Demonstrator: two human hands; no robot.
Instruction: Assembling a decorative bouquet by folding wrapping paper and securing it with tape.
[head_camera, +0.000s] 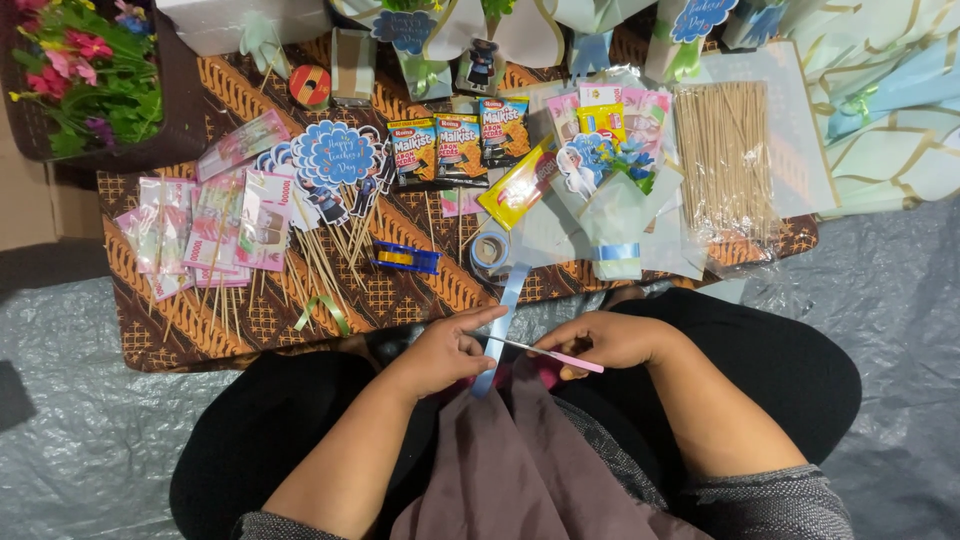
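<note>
Looking down from the head camera, I see both bare hands working close together over my lap, just in front of a low worktop (250, 330) covered in brown patterned cloth. My left hand (445, 352) is curled, its grip pinching a strip of light blue ribbon (508, 300) between thumb and fingers. The ribbon runs up from my lap, past the hand, to a roll (490, 252) lying near the worktop's front edge. My right hand (610, 342) has its grip pressed together around a pair of pink-handled scissors (545, 353), whose thin blades point left and meet the ribbon just beside my left fingertips. I cannot tell whether the blades are open or closed.

On the worktop behind the hands lie three snack packets (460, 150) side by side, a yellow wrapper (520, 185), and a blue and yellow clip-like item (405, 258). To the left are folded banknotes in clear sleeves (215, 225) mounted on thin wooden sticks, and blue scalloped paper toppers (335, 155). To the right sits a bag of bamboo skewers (725, 160). A pot of pink and red flowers (85, 70) stands at the far left corner. Pale blue and gold wrapping paper (890, 120) spreads at the far right. Grey plastic sheeting (80, 430) covers the floor around me.
</note>
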